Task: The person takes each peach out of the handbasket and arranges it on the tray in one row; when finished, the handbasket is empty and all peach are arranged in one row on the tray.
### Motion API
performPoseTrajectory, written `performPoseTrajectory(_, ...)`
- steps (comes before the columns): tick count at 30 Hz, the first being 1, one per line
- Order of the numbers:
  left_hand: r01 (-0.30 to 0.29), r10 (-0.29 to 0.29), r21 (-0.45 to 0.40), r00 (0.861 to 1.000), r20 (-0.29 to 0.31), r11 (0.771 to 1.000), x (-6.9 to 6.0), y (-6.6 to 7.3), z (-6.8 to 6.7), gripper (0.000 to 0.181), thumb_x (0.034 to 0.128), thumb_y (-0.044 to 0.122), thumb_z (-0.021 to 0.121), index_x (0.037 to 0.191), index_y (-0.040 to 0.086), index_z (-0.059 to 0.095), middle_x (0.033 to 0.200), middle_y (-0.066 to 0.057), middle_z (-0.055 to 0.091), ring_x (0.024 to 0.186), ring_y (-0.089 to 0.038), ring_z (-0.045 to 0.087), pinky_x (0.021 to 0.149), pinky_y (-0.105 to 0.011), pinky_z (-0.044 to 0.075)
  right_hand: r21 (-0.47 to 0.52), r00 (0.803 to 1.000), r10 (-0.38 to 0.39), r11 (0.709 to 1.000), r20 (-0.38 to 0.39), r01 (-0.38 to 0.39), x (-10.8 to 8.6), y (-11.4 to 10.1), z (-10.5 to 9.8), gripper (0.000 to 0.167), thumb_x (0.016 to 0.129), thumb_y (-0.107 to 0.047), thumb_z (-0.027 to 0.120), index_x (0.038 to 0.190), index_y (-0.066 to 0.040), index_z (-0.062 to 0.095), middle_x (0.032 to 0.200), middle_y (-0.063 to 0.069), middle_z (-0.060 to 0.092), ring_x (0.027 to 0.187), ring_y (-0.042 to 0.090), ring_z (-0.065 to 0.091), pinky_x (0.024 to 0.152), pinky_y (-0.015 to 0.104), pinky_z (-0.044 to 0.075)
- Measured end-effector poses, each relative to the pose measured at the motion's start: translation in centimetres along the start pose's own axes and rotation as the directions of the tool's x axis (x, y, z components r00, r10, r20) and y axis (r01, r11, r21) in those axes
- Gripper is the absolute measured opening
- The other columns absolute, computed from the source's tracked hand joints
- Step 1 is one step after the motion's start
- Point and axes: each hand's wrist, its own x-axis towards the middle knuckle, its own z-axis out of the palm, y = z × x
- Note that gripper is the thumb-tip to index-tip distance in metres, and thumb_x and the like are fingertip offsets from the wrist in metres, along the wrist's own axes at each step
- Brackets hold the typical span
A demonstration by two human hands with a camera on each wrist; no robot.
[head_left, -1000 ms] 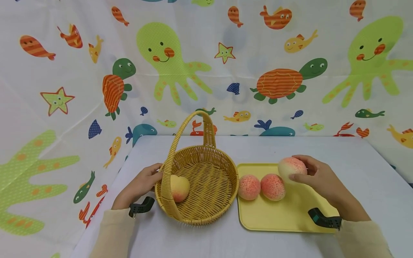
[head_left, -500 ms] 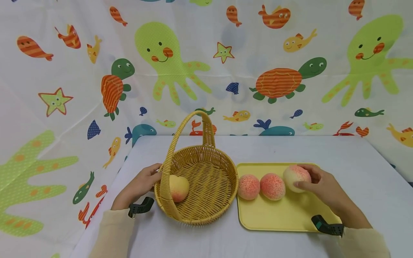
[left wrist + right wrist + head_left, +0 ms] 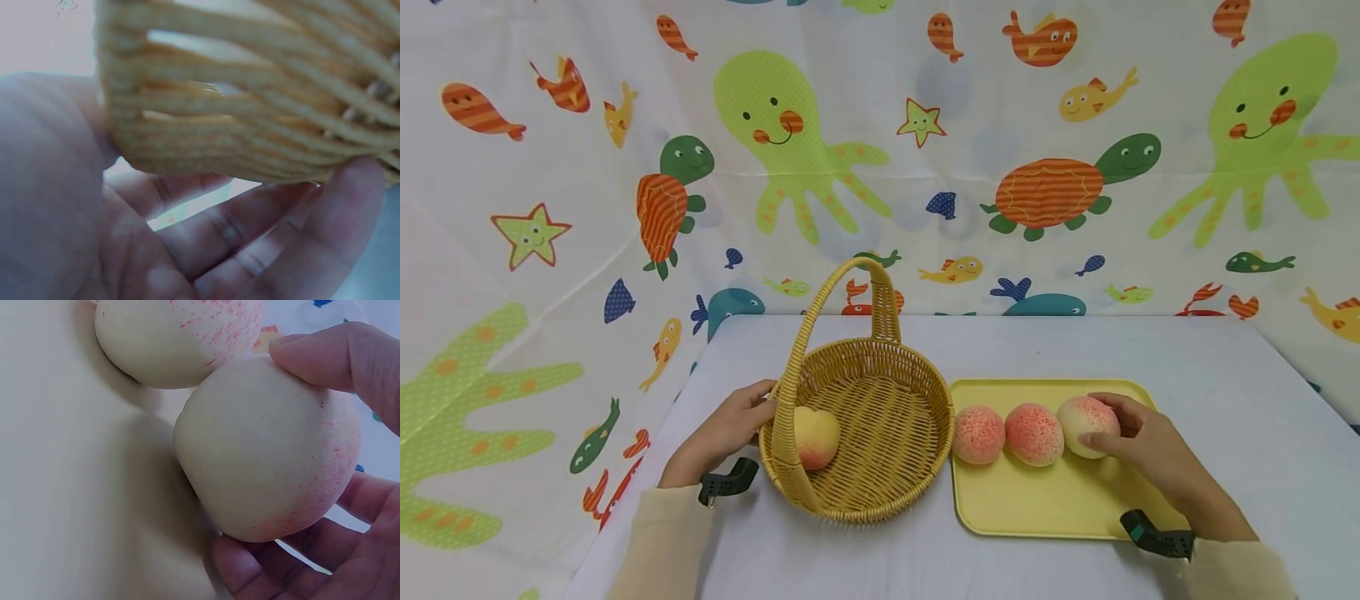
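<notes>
A round wicker basket (image 3: 887, 442) with a tall arched handle stands at centre left. One yellow peach with a red blush (image 3: 818, 435) lies inside it, partly behind the handle. My left hand (image 3: 730, 425) grips the basket's left side; in the left wrist view its fingers (image 3: 350, 219) curl beneath the woven wall. On the yellow tray (image 3: 1037, 504), my right hand (image 3: 1153, 446) holds a pale, pink-speckled peach (image 3: 1078, 425) between thumb and fingers. The right wrist view shows this peach (image 3: 262, 450) low over the tray surface, beside another peach (image 3: 175, 337).
Two pink-speckled peaches (image 3: 978, 435) (image 3: 1034, 434) sit in a row at the tray's left end, close to the basket. A white cloth covers the table (image 3: 850, 558). Behind rises a curtain (image 3: 865, 108) printed with sea animals.
My right hand has brought its peach down and a little right, onto the tray beside the other two. The left hand and the basket have stayed in place.
</notes>
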Motion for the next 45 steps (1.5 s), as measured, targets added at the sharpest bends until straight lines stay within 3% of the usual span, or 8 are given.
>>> performPoseTrajectory(15, -0.002, 0.002, -0.005, 1.000, 0.008, 1.000, 0.09, -0.11, -0.08, 0.047, 0.1074, 0.024, 0.050, 0.149, 0.003, 0.051, 0.113, -0.016, 0.074, 0.087, -0.024, 0.072, 0.078, -0.040, 0.062, 0.040, 1.000, 0.002, 0.999, -0.006, -0.002, -0.17, 0.20, 0.29, 0.080, 0.093, -0.030, 0.079, 0.157, -0.003, 0.039, 0.147, 0.023, 0.051, 0.107, 0.009, 0.055, 0.082, 0.018, 0.052)
performPoseTrajectory(23, -0.002, 0.002, -0.005, 1.000, 0.003, 1.000, 0.09, -0.11, -0.05, 0.046, 0.1073, 0.025, 0.050, 0.149, 0.004, 0.052, 0.112, -0.015, 0.074, 0.087, -0.024, 0.072, 0.078, -0.040, 0.062, 0.031, 1.000, -0.025, 0.999, -0.005, 0.025, -0.40, 0.11, 0.32, 0.080, 0.093, -0.025, 0.079, 0.157, -0.001, 0.037, 0.150, 0.027, 0.048, 0.116, 0.025, 0.055, 0.082, 0.018, 0.052)
performPoseTrajectory(29, 0.001, -0.001, -0.004, 1.000, 0.002, 1.000, 0.15, -0.16, -0.08, 0.046, 0.1071, 0.025, 0.051, 0.148, 0.004, 0.052, 0.112, -0.015, 0.074, 0.087, -0.024, 0.071, 0.078, -0.040, 0.062, 0.035, 0.999, -0.045, 0.998, 0.008, 0.044, -0.62, 0.14, 0.23, 0.080, 0.093, -0.022, 0.080, 0.158, -0.001, 0.037, 0.149, 0.027, 0.048, 0.113, 0.021, 0.056, 0.082, 0.018, 0.053)
performPoseTrajectory(35, 0.000, 0.000, 0.001, 1.000, 0.004, 1.000, 0.19, -0.22, -0.12, 0.045, 0.1070, 0.024, 0.050, 0.147, 0.003, 0.053, 0.112, -0.016, 0.073, 0.087, -0.024, 0.072, 0.078, -0.041, 0.063, 0.033, 0.999, -0.047, 0.998, 0.014, 0.046, -0.73, 0.27, 0.24, 0.082, 0.091, -0.021, 0.081, 0.158, -0.001, 0.036, 0.150, 0.028, 0.047, 0.114, 0.026, 0.057, 0.082, 0.019, 0.053)
performPoseTrajectory(45, 0.008, -0.008, 0.010, 1.000, 0.009, 1.000, 0.18, -0.13, -0.09, 0.045, 0.1069, 0.024, 0.050, 0.146, 0.003, 0.053, 0.113, -0.015, 0.073, 0.089, -0.024, 0.071, 0.081, -0.042, 0.063, 0.036, 0.999, -0.052, 0.998, 0.009, 0.051, -0.73, 0.37, 0.28, 0.083, 0.091, -0.020, 0.081, 0.158, 0.000, 0.035, 0.150, 0.028, 0.047, 0.110, 0.018, 0.058, 0.081, 0.019, 0.054)
